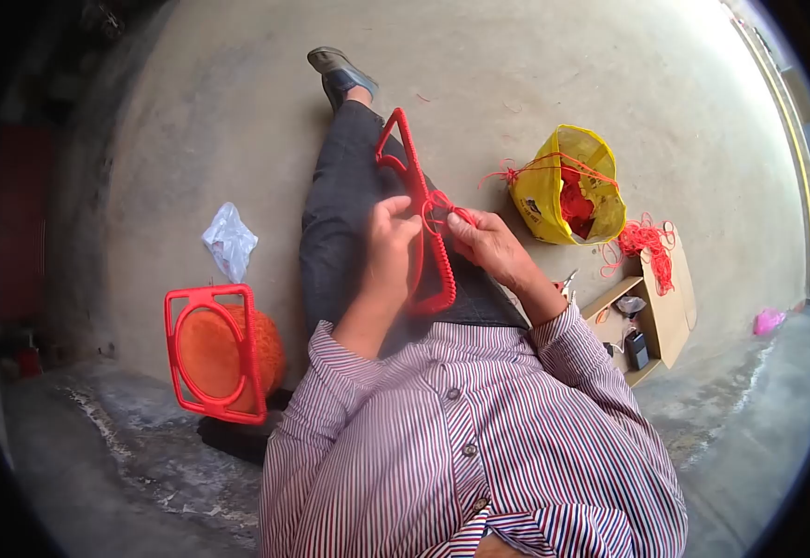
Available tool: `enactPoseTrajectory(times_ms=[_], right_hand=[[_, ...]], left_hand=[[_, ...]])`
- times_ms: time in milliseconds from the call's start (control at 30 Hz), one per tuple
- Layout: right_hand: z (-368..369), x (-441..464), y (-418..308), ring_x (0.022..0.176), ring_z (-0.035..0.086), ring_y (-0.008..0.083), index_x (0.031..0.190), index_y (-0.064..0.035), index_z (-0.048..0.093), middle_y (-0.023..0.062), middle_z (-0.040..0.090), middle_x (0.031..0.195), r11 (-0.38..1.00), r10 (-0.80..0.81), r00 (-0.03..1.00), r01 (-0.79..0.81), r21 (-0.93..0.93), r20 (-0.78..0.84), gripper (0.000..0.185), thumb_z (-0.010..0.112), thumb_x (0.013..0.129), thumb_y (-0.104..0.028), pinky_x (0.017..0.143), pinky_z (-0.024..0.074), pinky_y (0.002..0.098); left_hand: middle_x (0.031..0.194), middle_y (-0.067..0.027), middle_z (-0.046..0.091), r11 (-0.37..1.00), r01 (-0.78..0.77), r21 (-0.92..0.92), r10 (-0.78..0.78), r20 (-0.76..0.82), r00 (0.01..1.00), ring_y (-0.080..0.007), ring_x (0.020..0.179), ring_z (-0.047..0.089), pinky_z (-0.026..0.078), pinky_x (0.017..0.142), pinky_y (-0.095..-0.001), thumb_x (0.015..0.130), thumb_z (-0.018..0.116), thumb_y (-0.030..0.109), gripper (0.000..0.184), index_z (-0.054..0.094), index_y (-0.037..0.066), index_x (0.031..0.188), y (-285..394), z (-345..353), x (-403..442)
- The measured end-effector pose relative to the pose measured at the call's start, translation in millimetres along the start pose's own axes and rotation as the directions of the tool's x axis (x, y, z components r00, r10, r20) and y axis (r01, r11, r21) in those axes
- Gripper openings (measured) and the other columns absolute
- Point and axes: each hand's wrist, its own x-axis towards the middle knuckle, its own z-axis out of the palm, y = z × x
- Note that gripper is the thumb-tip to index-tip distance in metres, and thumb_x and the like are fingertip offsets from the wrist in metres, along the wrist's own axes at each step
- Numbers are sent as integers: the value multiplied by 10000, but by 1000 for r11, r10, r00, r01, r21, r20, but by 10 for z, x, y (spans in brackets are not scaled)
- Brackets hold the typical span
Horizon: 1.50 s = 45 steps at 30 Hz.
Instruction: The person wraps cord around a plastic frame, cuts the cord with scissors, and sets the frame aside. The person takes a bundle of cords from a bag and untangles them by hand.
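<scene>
A red cord-wrapped frame stands tilted, nearly edge-on, over my lap between my hands. A loop of red cord crosses its side at mid-height. My right hand pinches this cord just right of the frame. On the other side, my left hand is close against the frame, thumb and forefinger apart and slightly blurred; its other fingers are partly hidden. Nothing shows between that thumb and forefinger.
To my left, another red frame leans on an orange round cushion, near a clear plastic bag. At right are a yellow bag holding red cord, a tangle of red cord, pliers and an open cardboard box.
</scene>
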Motion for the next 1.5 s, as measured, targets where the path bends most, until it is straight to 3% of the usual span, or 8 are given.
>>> enactPoseTrajectory(times_ms=[467, 667, 767, 1000, 1100, 1233, 1367, 1500], right_hand=[[-612, -695, -274, 604, 418, 28, 921, -45, 636, -61, 534, 724, 992, -99, 995, 96, -80, -35, 164, 651, 942, -208, 533, 316, 201], [-896, -380, -112, 539, 333, 15, 925, -72, 617, -87, 406, 646, 974, -129, 929, 54, -219, -346, 163, 586, 974, -225, 490, 245, 202], [-797, -291, -297, 536, 328, 5, 964, -76, 630, -81, 405, 654, 972, -226, 918, 191, -137, -326, 150, 574, 975, -215, 489, 234, 186], [-91, 31, -353, 858, 642, 320, 1066, -63, 615, 116, 655, 889, 249, -533, 779, 518, -818, 331, 293, 722, 810, -156, 730, 500, 379], [-166, 196, -360, 909, 635, 284, 1049, -73, 625, 106, 647, 895, 466, -718, 695, 514, -721, 31, 294, 742, 792, -152, 773, 508, 357], [-238, 220, 42, 920, 622, 271, 1030, -59, 624, 100, 631, 964, 617, -478, 838, 534, -578, 264, 294, 748, 770, -118, 805, 507, 344], [2, 107, 274, 852, 617, 203, 966, -40, 630, 92, 621, 895, 746, -371, 909, 414, -521, 191, 237, 756, 778, -112, 768, 502, 318], [-187, 92, 347, 850, 605, 145, 961, -28, 636, 59, 636, 942, 812, -396, 905, 425, -401, 157, 206, 741, 812, -123, 740, 498, 293]], left_hand=[[814, -39, 558, 797, 469, -380, -373, 302, 877, -156, 671, 514, 406, 656, -259, 695, 523, 36, 245, 536, 49, 939, -312, -75, 192], [848, -37, 550, 835, 402, -375, -324, 255, 911, -138, 706, 503, 421, 701, -274, 730, 572, 47, 346, 537, -3, 1071, -342, -59, 154], [880, -20, 543, 998, -39, 55, 45, -106, 993, -109, 743, 482, 417, 736, -266, 783, 612, 101, 427, 521, -21, 1182, -304, 10, 3], [744, 46, 562, 968, 26, -250, 12, 147, 989, -3, 549, 408, 300, 456, -189, 910, 657, 72, 102, 612, 54, 1000, 270, 146, 14], [757, 32, 552, 959, -282, -10, 280, -71, 957, -30, 586, 464, 382, 510, -198, 929, 619, 40, 66, 611, 34, 994, 302, -152, 144], [836, -96, 615, 396, -613, 683, 593, 320, 739, -253, 749, 635, 516, 717, -331, 753, 568, -116, 244, 655, 23, 934, 212, -389, -8], [892, -83, 642, 913, -271, 306, 179, 298, 938, -166, 785, 634, 522, 711, -299, 795, 552, -106, 259, 562, -13, 1037, -263, -226, -128], [900, -143, 682, 929, -241, 282, 192, 193, 962, -216, 820, 686, 539, 736, -344, 808, 593, -48, 258, 544, 1, 1056, -239, -238, -36]])
